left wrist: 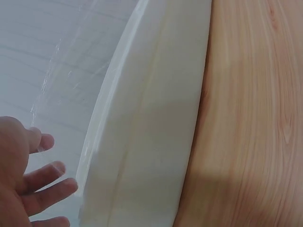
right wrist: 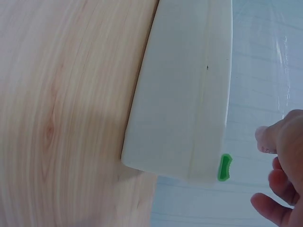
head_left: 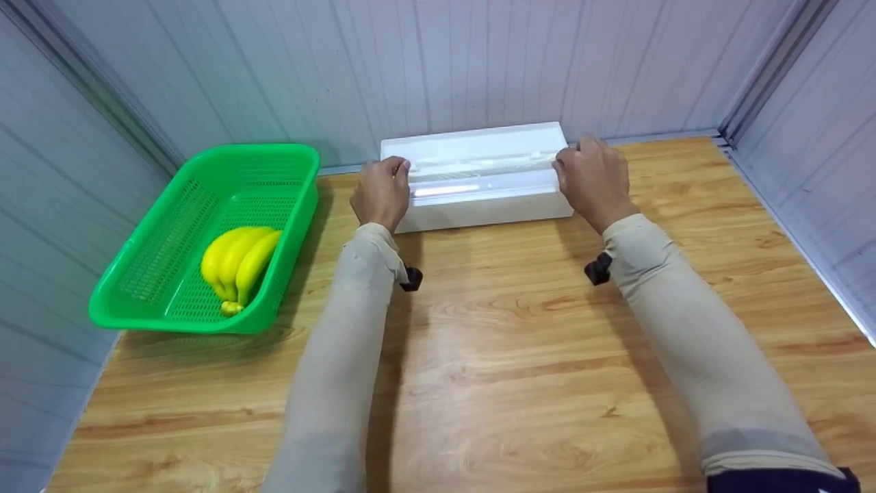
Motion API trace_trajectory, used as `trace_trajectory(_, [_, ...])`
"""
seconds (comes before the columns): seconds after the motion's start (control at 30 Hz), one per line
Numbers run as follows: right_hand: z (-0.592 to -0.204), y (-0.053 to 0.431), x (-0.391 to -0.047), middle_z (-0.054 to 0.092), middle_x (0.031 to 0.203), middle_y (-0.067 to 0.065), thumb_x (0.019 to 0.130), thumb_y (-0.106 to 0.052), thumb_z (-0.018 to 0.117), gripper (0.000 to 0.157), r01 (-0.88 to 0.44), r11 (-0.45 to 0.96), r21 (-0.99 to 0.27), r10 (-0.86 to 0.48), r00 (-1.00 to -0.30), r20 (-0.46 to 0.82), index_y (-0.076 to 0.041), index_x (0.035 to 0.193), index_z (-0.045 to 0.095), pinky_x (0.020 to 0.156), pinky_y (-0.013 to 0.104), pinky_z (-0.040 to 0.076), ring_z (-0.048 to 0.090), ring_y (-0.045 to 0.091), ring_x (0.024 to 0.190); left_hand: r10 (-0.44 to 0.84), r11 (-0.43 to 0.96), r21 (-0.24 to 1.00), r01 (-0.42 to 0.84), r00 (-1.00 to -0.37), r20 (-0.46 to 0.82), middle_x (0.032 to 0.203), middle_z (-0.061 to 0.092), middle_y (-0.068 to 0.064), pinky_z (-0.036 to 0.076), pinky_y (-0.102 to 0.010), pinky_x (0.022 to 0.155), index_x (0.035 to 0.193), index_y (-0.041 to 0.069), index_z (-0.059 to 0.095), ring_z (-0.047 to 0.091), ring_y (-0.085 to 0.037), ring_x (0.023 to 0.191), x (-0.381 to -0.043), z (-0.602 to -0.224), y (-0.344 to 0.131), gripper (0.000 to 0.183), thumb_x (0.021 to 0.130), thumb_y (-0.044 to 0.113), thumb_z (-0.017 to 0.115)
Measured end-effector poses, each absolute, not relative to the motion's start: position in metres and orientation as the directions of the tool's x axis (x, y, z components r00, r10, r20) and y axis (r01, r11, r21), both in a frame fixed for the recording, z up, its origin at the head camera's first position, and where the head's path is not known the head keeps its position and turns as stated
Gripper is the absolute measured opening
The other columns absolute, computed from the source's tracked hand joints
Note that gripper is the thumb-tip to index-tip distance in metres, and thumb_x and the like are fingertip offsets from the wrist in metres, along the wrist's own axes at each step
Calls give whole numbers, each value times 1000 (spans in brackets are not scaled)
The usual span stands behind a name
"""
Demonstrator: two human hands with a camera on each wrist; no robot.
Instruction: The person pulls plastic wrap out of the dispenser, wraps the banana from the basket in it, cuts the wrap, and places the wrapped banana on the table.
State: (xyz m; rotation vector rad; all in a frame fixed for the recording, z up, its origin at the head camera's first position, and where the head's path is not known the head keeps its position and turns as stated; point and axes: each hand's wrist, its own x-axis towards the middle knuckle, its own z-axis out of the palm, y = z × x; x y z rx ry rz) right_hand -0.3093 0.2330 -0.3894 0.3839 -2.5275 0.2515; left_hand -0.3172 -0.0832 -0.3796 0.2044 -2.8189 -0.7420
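Observation:
A long white cling film dispenser box [head_left: 479, 213] sits on the table against the back wall. Clear cling film [head_left: 482, 164] stretches across its top between both hands. At its left end, my left hand [head_left: 380, 195] pinches an edge of the film between thumb and forefinger. My right hand [head_left: 595, 179] pinches the opposite corner at the right end. In the left wrist view, the film [left wrist: 71, 80] runs up from the pinching fingertips, with the other fingers spread loosely. A small green piece [right wrist: 225, 167] shows at the box's end in the right wrist view.
A green plastic basket [head_left: 113, 301] stands at the left of the wooden table [head_left: 479, 356], with a bunch of yellow bananas [head_left: 239, 263] inside. Panelled walls [head_left: 479, 61] border the table at the back and both sides.

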Motion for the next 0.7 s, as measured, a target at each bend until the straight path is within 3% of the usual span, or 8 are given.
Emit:
trace_trajectory(0.13, [-384,231,-307,68,83,8,89,-30,57,22,-241,943,-229,-102,-865,491,-13,92,72,51,46,43,60,30,64,-196,879,468,-85,-961,195,111,55,3,45,-37,72,113,35,64,50,-16,104,-317,-373,-80,30,94,44,44])
trace_trajectory(0.3, [-371,224,-309,68,92,5,92,-35,51,29,-122,907,-403,28,-938,346,-16,101,71,66,45,45,62,25,77,-214,872,480,-97,-957,196,110,62,11,45,-35,71,114,35,63,56,-11,99,-318,-365,-82,30,94,45,43])
trace_trajectory(0.53, [-365,224,-310,68,97,1,92,-37,51,31,-57,858,-511,89,-963,256,-16,105,69,74,37,45,61,17,82,-203,857,506,-96,-966,161,105,64,14,44,-33,71,114,35,63,58,-8,89,-317,-361,-82,32,94,46,41])
trace_trajectory(0.7, [-363,226,-311,68,94,0,92,-38,51,32,-66,831,-553,100,-959,264,-16,106,69,74,33,45,61,14,80,-205,833,546,-91,-967,152,93,64,13,42,-32,70,111,32,65,55,-7,81,-318,-358,-81,32,94,45,41])
